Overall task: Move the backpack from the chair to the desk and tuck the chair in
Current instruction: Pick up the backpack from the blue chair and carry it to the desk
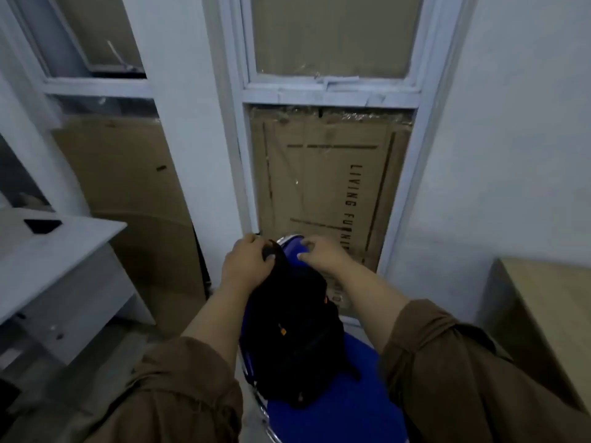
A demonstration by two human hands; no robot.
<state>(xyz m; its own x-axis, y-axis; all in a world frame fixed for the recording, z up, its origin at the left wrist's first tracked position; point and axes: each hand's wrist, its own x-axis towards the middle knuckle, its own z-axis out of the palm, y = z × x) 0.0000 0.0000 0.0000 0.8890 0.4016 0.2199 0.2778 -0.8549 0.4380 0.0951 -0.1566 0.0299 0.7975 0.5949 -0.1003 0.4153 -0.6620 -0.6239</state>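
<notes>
A black backpack (295,334) with small orange details stands upright on the blue seat of a chair (348,407), leaning against the blue chair back. My left hand (249,266) grips the top handle of the backpack. My right hand (323,255) rests on the top edge of the chair back just right of the bag, fingers bent. The white desk (54,260) stands to the left, apart from the chair.
A dark flat object (42,225) lies on the desk top. Cardboard sheets (323,193) cover the windows behind the chair and lean by the desk. A wooden cabinet (550,324) stands at the right. White walls close in the far side.
</notes>
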